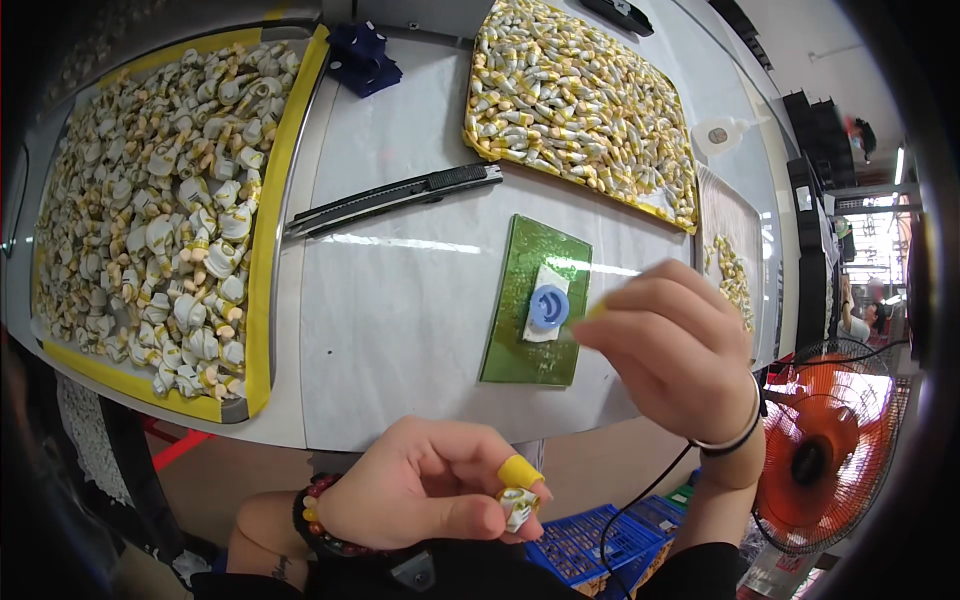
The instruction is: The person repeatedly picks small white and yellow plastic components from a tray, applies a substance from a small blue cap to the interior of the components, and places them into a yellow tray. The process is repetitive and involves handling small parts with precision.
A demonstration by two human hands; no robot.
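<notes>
My left hand (415, 490), at the bottom centre, pinches a small white piece with gold-green markings (517, 509) between thumb and fingers. Yellow tape wraps one of its fingertips. My right hand (670, 345) hovers at the right of a green glass-like plate (535, 235), its fingers drawn together and yellow showing at a fingertip. Whether anything sits in that pinch is hidden. On the plate, a small round blue cup (549, 307) stands on a white pad (541, 333), just left of my right fingertips.
A yellow-edged tray (262, 250) of small white-and-gold pieces stands left; another filled tray (580, 180) lies at the back. Between them are a black utility knife (400, 198) and dark blue cloth (362, 60). A white bottle (718, 135), orange fan (825, 450) and blue crates (600, 545) are rightward.
</notes>
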